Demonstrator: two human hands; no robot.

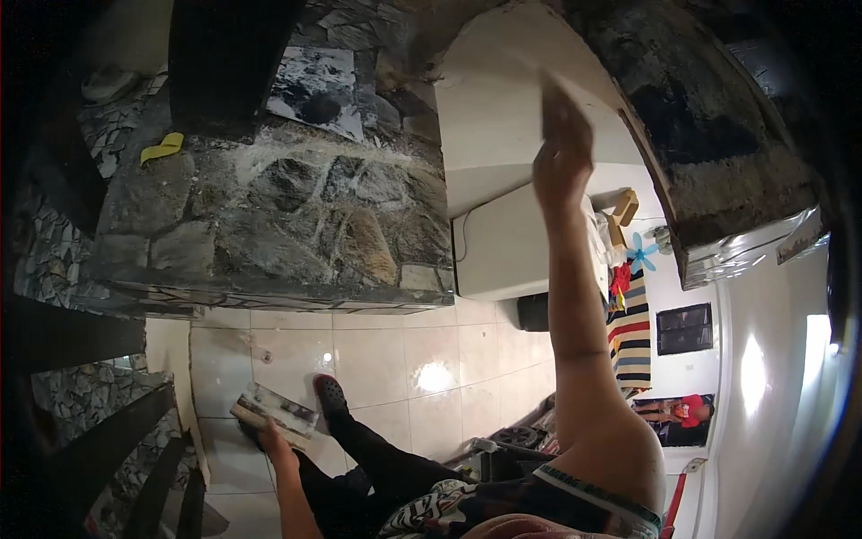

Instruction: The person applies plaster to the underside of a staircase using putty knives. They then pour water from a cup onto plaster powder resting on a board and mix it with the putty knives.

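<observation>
Pale floor tiles (368,346), glossy under the lights, run beneath a grey stone-clad ledge (296,207); a curved yellow strip (162,148) lies on top of the stone. Off to the right: striped cloth (632,346), a blue-bladed fan (642,253).

Hands well apart. My left hand (280,445) is closed on the near edge of a flat board (283,413), low at my left side, above the tiles. Its face looks streaked grey and white. My right hand (566,162) is raised in front of the pale wall (494,99), blurred; cannot tell whether the fingers grip anything or touch the surface.

Handling, by judgement: board looks stiff and fairly light, likely to tip from a one-edge hold. Streaks may be slick if wet. Best hold: bare rim, fingers spread well underneath, face level.
</observation>
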